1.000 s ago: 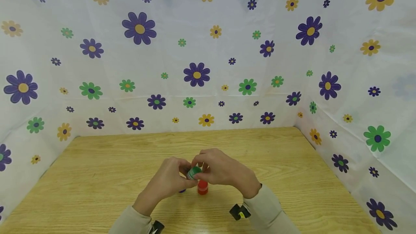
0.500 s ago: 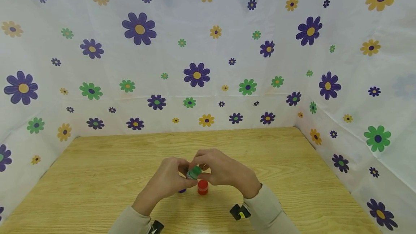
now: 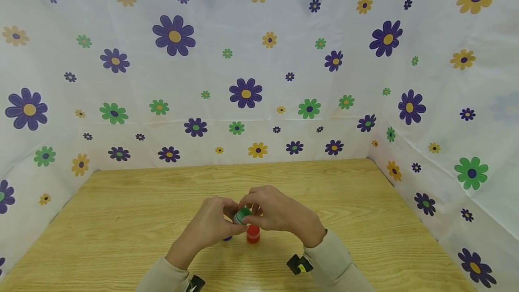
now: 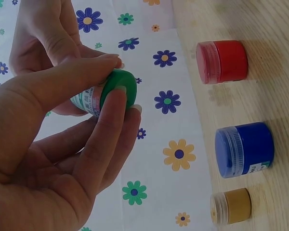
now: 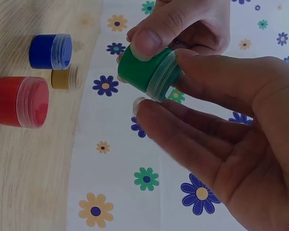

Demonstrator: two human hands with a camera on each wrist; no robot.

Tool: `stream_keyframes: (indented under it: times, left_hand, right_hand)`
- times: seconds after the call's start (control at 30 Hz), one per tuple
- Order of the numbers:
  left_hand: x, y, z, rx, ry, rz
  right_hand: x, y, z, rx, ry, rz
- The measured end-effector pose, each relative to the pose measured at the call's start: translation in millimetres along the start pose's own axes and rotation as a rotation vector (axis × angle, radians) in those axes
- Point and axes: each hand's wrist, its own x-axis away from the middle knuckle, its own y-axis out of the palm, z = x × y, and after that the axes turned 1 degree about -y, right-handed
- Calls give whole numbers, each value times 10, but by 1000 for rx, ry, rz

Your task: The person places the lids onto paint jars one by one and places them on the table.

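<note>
A small green paint jar (image 3: 243,215) with a clear ridged lid (image 5: 163,79) is held tilted above the table, between both hands. My left hand (image 3: 212,222) grips its green body, the thumb pressed on the side in the right wrist view. At the lid end is my right hand (image 3: 275,211), thumb and fingers around the ridged rim. Beneath the hands a red paint jar (image 4: 226,61) stands on the table, near a blue paint jar (image 4: 245,149) and a smaller gold one (image 4: 232,207). In the head view the left hand mostly covers the blue jar.
The wooden table (image 3: 324,193) extends around the hands on all sides. Flower-printed white sheeting (image 3: 227,71) rises at its back and both sides. Black wrist straps (image 3: 299,265) sit at the sleeves.
The right hand's fingers shift at the lid: half a second ago they were turned back, baring more of the green jar; now they are around the lid again. The left hand stays put.
</note>
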Motion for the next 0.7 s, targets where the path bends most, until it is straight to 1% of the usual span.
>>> stream_keyframes:
  times: [0.1,0.23,0.3,0.43,0.6,0.7]
  left_hand:
    - [-2,-6,-9,0,-10,3]
    - [-3,-10,-13,-1,-32,10]
    - [-2,-12,-14,3,-31,9]
    - [-1,-10,-8,3,-15,5]
    - [-7,-2,-5,6,-4,3]
    - [-12,8,-9,10,0,3]
  right_hand:
    - [8,-7,-4,5,-6,2]
    - [16,-12,-15,22,-33,2]
    - [16,-9,-18,28,-49,0]
    - [10,0,-15,20,-55,-3]
    - [3,-1,-8,-6,-22,-2]
    - [-4,5,-8,2,-6,3]
